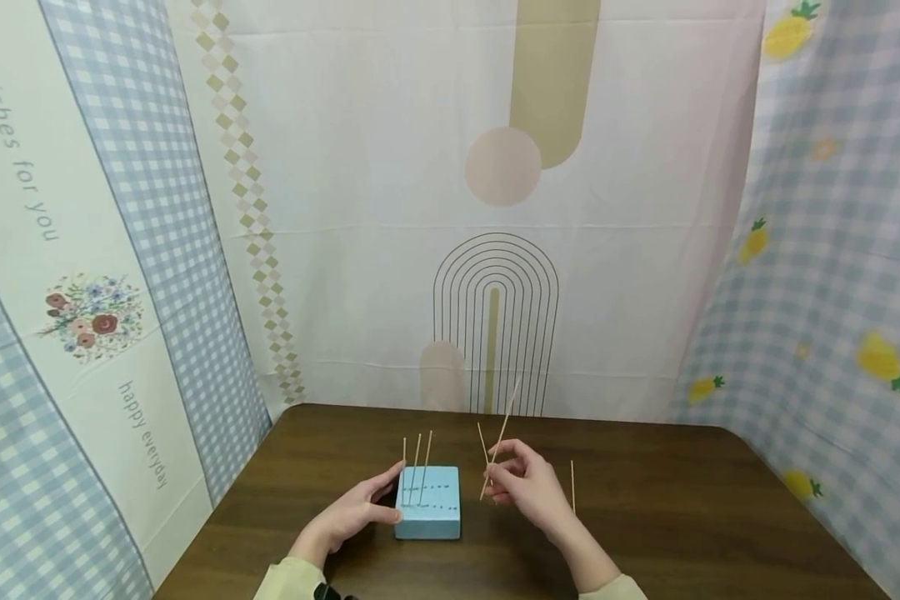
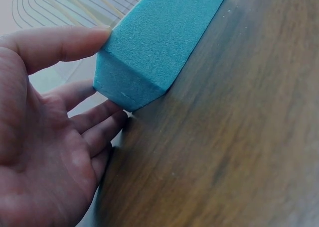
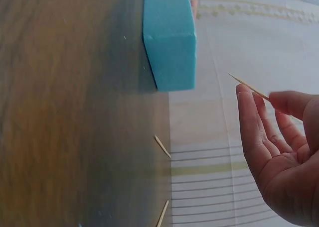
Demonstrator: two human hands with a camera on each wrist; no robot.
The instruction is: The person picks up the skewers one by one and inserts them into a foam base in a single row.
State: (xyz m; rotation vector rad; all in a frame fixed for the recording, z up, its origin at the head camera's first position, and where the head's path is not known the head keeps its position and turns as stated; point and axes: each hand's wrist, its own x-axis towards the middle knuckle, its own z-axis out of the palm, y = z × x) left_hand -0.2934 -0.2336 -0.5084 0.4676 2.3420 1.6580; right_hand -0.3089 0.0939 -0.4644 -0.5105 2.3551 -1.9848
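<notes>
A light blue foam block (image 1: 442, 527) sits on the table, with rows of small dark marks or holes across its top. Three thin wooden skewers (image 1: 418, 460) stand upright, slightly tilted, at its left side. My left hand (image 1: 352, 512) grips the block's left end, thumb at the near edge and fingers along the far side; the left wrist view shows the thumb (image 2: 75, 44) at a corner. Right of the block, my right hand (image 1: 528, 485) pinches another skewer (image 1: 507, 417) between thumb and fingers, its pointed tip (image 3: 239, 79) angled down, apart from the block.
Two more skewers lie on the brown wooden table (image 1: 667, 500): one behind my right hand (image 1: 481, 435), another by the right forearm (image 1: 572, 483). A printed cloth (image 1: 360, 208) hangs behind the table, with checked cloths at both sides.
</notes>
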